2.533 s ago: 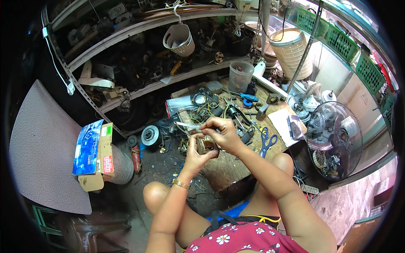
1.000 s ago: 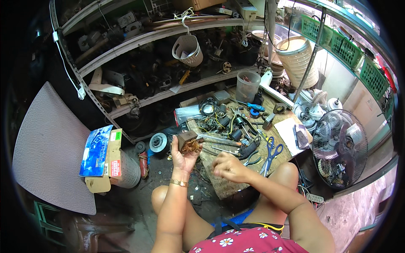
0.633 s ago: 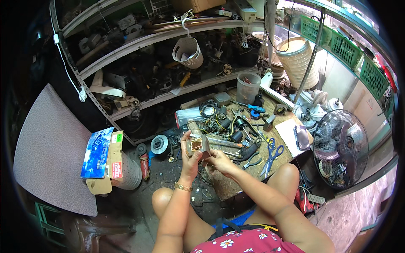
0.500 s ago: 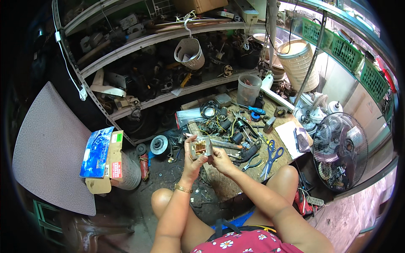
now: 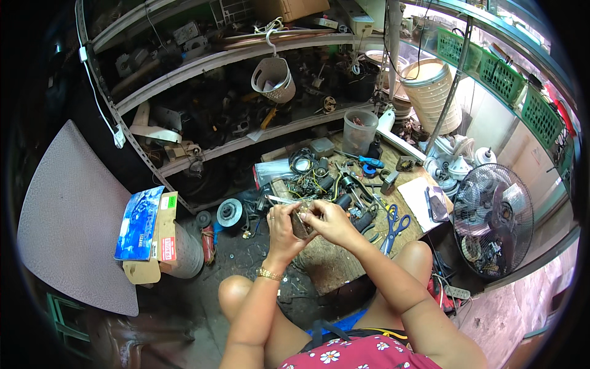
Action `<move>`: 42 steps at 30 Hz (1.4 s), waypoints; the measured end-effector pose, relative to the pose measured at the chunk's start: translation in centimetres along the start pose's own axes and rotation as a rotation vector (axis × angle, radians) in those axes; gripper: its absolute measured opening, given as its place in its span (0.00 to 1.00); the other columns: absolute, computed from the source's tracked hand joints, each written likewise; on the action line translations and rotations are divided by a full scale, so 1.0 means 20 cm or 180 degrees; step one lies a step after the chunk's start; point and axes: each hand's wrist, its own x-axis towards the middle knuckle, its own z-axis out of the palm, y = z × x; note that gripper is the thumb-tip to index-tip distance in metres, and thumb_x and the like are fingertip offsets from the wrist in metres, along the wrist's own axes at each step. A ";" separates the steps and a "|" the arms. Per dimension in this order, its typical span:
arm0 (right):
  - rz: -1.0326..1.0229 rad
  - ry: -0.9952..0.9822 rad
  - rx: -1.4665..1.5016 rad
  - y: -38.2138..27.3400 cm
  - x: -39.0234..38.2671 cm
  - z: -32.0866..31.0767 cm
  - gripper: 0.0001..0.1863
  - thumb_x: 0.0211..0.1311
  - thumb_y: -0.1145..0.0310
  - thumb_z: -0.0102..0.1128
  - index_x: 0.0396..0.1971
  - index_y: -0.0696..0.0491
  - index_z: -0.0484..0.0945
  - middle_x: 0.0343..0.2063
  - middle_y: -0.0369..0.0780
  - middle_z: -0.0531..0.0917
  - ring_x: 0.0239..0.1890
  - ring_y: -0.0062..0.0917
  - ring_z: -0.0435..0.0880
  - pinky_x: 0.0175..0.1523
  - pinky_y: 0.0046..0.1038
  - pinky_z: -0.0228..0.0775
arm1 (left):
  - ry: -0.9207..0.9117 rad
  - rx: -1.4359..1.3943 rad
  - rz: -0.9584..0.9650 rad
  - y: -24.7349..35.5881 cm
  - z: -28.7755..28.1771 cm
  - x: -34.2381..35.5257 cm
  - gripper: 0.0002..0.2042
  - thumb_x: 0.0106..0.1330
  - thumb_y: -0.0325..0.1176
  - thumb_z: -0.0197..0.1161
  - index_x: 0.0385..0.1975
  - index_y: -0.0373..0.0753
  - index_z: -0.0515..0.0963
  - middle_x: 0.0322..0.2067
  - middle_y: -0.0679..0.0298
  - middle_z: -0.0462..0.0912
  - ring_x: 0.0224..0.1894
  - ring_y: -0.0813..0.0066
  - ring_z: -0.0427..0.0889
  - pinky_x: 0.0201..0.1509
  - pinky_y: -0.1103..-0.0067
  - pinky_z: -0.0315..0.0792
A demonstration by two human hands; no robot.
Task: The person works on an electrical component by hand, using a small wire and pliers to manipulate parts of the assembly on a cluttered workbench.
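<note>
A worker's left hand (image 5: 284, 232) is cupping a small metal block (image 5: 300, 229) from the left while the right hand (image 5: 332, 221) is gripping it from the right, neither lying nearer, its long axis, partly hidden in their grasp, seemingly pointing away from the body.

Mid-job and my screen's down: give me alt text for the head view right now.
A left hand holds a small metal block, with the right hand's fingers at its upper end. A cluttered wooden board lies below and beyond, with scissors on its right side. A round fan stands farther right.
</note>
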 end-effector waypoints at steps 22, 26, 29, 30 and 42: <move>0.0605 -0.0657 0.2457 -0.01 -0.14 -0.13 0.17 0.70 0.58 0.58 0.29 0.56 0.81 0.18 0.32 0.76 0.26 0.16 0.73 0.38 0.22 0.64 | 0.0053 -0.0095 -0.0061 0.00 0.07 -0.01 0.38 0.43 0.40 0.81 0.55 0.38 0.68 0.45 0.55 0.73 0.49 0.54 0.72 0.58 0.61 0.67; 0.1209 -0.1476 0.1470 0.08 -0.05 -0.19 0.19 0.72 0.55 0.55 0.29 0.54 0.82 0.17 0.36 0.80 0.22 0.18 0.78 0.32 0.22 0.67 | -0.0152 0.0623 0.0524 -0.02 0.04 0.01 0.40 0.46 0.47 0.81 0.56 0.39 0.68 0.45 0.55 0.73 0.51 0.52 0.72 0.62 0.60 0.64; 0.0160 -0.0917 -0.0534 -0.12 -0.02 -0.23 0.16 0.75 0.60 0.51 0.34 0.55 0.83 0.24 0.38 0.84 0.29 0.23 0.82 0.40 0.30 0.74 | -0.0317 0.0197 -0.0120 -0.03 0.05 -0.05 0.41 0.45 0.45 0.82 0.58 0.37 0.67 0.49 0.56 0.72 0.51 0.56 0.74 0.64 0.60 0.64; -0.0469 -0.0936 0.1205 -0.11 0.03 -0.23 0.17 0.75 0.60 0.52 0.32 0.56 0.82 0.31 0.40 0.87 0.36 0.26 0.84 0.47 0.31 0.75 | -0.0305 0.0193 -0.0125 -0.04 0.07 -0.06 0.41 0.45 0.45 0.82 0.58 0.37 0.67 0.49 0.56 0.72 0.51 0.56 0.74 0.64 0.60 0.64; 0.0997 -0.2452 0.3390 -0.15 0.08 -0.26 0.27 0.79 0.54 0.42 0.65 0.58 0.68 0.16 0.34 0.73 0.12 0.16 0.67 0.32 0.23 0.73 | -0.0061 -0.0419 -0.0799 -0.01 0.01 -0.01 0.41 0.40 0.36 0.85 0.55 0.34 0.68 0.48 0.54 0.70 0.52 0.53 0.74 0.59 0.64 0.71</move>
